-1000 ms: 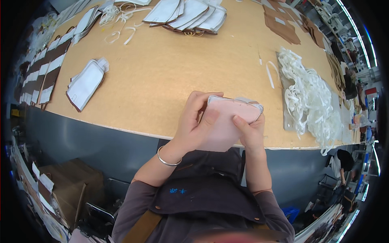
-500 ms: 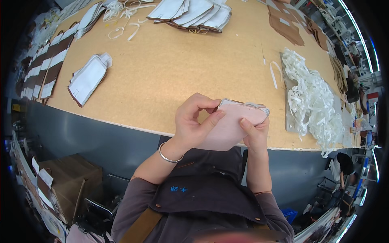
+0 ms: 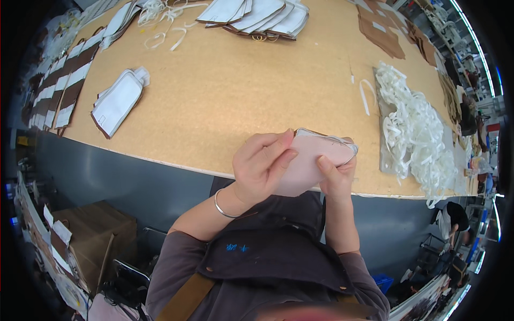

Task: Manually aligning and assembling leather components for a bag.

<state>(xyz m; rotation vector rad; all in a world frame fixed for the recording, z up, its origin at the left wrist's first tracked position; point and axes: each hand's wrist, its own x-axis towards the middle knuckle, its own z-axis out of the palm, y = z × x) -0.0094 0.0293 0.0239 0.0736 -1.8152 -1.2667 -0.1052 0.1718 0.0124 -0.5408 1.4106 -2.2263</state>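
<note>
Just above the table's near edge I hold a flat sewn fabric piece [image 3: 302, 163], pale pinkish-white on the side toward me, with brown showing along its rounded, white-trimmed top edge. My left hand [image 3: 262, 165] pinches its upper left corner between thumb and fingers. On the right side, my right hand [image 3: 338, 174] grips it with the thumb flat on the pale face and the fingers hidden behind. A small stack of similar white pieces with brown edges [image 3: 119, 102] lies on the table to the left.
A tangled heap of white ribbon [image 3: 415, 134] covers a grey board at the right. More white-and-brown pieces [image 3: 262, 16] are fanned out at the far side. Brown panels [image 3: 379, 29] lie far right, and striped brown-and-white pieces [image 3: 69, 80] line the table's left end.
My left fingers have straightened and closed together at the piece's upper left corner, where they were curled before. My right hand keeps its grip almost unchanged.
</note>
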